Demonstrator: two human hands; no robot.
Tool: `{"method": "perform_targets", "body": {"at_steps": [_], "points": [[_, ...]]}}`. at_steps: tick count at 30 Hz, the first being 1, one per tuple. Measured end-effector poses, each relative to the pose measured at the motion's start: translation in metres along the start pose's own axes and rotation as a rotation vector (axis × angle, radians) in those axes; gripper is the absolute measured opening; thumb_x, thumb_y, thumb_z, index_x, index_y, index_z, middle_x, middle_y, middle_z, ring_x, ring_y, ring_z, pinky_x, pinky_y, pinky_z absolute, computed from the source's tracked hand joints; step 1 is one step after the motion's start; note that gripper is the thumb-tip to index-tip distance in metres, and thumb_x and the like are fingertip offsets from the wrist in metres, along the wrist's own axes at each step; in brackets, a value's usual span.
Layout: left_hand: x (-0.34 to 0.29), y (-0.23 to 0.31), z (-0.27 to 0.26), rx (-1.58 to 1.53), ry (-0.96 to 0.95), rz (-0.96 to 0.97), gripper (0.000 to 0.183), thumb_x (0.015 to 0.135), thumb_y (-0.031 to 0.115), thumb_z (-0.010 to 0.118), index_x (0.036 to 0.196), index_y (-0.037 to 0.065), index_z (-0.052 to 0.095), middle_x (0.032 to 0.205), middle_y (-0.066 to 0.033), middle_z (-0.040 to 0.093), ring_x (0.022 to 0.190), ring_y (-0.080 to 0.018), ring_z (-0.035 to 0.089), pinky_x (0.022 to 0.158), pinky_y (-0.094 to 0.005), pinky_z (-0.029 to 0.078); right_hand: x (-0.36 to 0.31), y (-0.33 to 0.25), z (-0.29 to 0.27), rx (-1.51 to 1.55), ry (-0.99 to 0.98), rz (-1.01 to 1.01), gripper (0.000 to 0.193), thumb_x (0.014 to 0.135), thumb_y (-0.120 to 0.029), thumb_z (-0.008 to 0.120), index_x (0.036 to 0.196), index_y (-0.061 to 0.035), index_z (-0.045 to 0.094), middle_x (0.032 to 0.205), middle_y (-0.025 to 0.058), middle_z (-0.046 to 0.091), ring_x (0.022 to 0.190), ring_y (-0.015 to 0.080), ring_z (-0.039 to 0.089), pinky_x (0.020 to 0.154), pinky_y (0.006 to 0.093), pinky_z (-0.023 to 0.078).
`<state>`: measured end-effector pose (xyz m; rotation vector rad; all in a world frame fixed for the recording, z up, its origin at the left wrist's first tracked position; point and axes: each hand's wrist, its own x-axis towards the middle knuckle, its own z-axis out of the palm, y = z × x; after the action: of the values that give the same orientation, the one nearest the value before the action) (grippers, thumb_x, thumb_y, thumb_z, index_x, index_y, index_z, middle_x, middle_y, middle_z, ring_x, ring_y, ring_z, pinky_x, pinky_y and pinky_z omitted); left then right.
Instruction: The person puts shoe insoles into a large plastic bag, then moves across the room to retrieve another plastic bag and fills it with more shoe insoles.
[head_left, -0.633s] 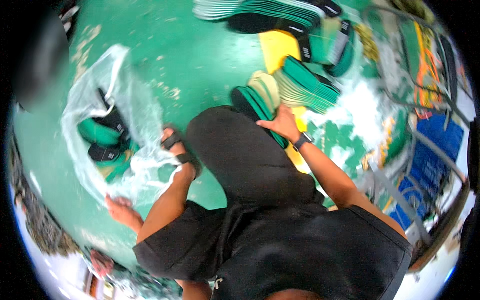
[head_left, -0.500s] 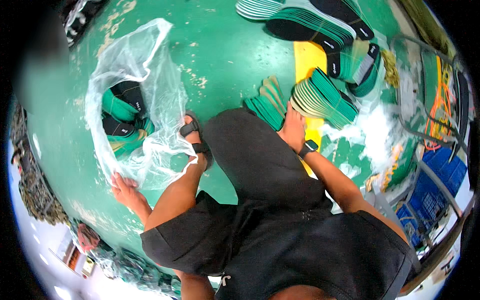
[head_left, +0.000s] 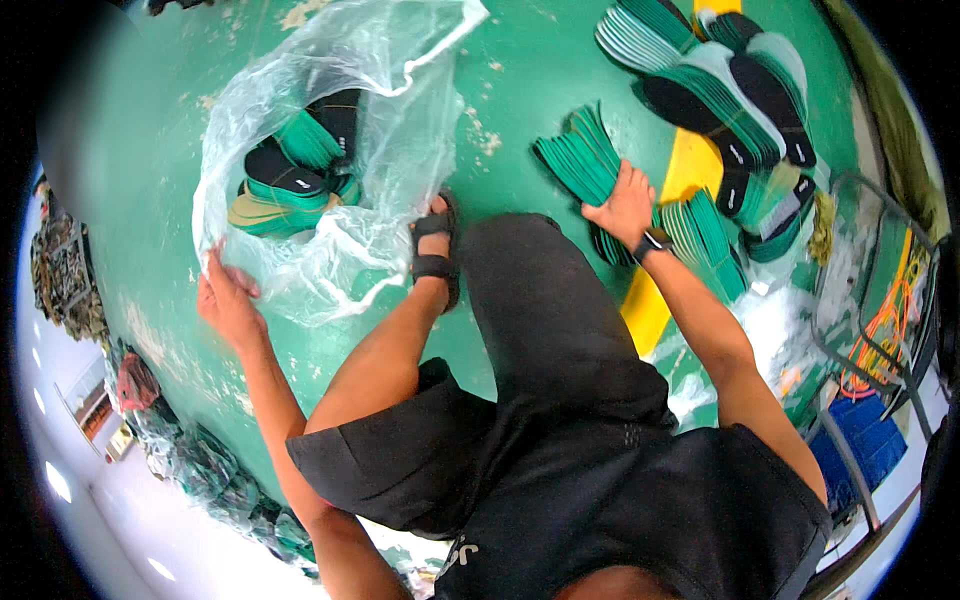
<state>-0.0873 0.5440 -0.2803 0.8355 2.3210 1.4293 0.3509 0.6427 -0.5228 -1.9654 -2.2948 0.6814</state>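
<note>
A large clear plastic bag (head_left: 420, 190) lies with its mouth spread on the floor at the left. Inside it are several bundles of green and black shoe insoles (head_left: 285, 190). My left hand (head_left: 232, 302) pinches the near left rim of the bag. My right hand (head_left: 628, 208) is closed around the middle of a stack of green insoles (head_left: 580, 165), whose far ends fan out. Just right of that hand, another fanned stack of green insoles (head_left: 705, 240) rests on the floor, partly hidden by my wrist.
More bundles of black, green and grey insoles (head_left: 715, 95) lie at the far right, across a yellow floor stripe (head_left: 648, 305). White plastic scraps (head_left: 775, 320), a metal frame (head_left: 850, 330) with orange cords and a blue crate (head_left: 860, 450) stand farther right. My sandalled foot (head_left: 433, 250) is beside the bag.
My right hand has gone from touching the insole stacks to gripping one stack, which is now turned and apart from its neighbour. My left hand stays at the bag's rim; the whole view has shifted.
</note>
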Motion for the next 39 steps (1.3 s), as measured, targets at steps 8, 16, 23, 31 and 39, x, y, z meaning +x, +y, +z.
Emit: {"method": "perform_targets", "body": {"at_steps": [8,16,23,31,39], "points": [[0.013,0.014,-0.017,-0.072,0.086,-0.055,0.042,0.096,0.03,0.038,0.113,-0.004,0.055,0.05,-0.0003,0.041,0.043,-0.0085,0.039,0.042,-0.0233,0.032,0.032,-0.117,-0.107,0.439,-0.085,-0.502,0.097,0.058,-0.038,0.074,0.129,0.01,0.03,0.128,0.029,0.04,0.12,0.037,0.041,0.102,0.039,0.032],[0.035,0.007,-0.065,0.831,-0.072,0.614,0.037,0.092,0.015,0.037,0.125,0.004,0.05,0.052,0.0038,0.037,0.042,-0.0079,0.032,0.04,-0.0246,0.029,0.102,-0.36,-0.062,0.545,-0.655,-0.744,0.068,0.058,-0.056,0.071,0.097,-0.0009,0.061,0.092,0.0185,0.064,0.085,0.0306,0.062,0.075,0.0379,0.048],[0.045,0.041,-0.01,0.084,-0.163,-0.156,0.046,0.098,0.036,0.027,0.127,0.008,0.05,0.048,0.0081,0.022,0.04,-0.0028,0.019,0.035,-0.0196,0.017,0.214,-0.423,-0.043,0.607,0.024,-0.752,0.064,0.073,-0.042,0.058,0.11,0.0095,0.049,0.102,0.0283,0.055,0.097,0.0413,0.052,0.084,0.0465,0.041],[0.066,0.032,-0.002,0.12,-0.046,-0.284,0.046,0.097,0.038,0.028,0.126,0.011,0.052,0.049,0.0082,0.022,0.039,-0.0029,0.017,0.033,-0.0189,0.016,0.138,-0.023,-0.073,0.383,0.283,-0.321,0.055,0.069,-0.023,0.069,0.117,-0.0044,0.05,0.106,0.0177,0.054,0.101,0.0326,0.05,0.088,0.0406,0.041],[0.072,0.031,-0.007,0.424,-0.261,-0.139,0.048,0.096,0.043,0.031,0.125,0.012,0.053,0.059,0.009,0.027,0.05,-0.0026,0.022,0.042,-0.0187,0.016,0.142,0.18,-0.119,-0.17,0.323,-0.033,0.078,0.063,-0.035,0.077,0.119,0.0053,0.042,0.115,0.0215,0.046,0.11,0.0382,0.043,0.094,0.0417,0.036]]}}
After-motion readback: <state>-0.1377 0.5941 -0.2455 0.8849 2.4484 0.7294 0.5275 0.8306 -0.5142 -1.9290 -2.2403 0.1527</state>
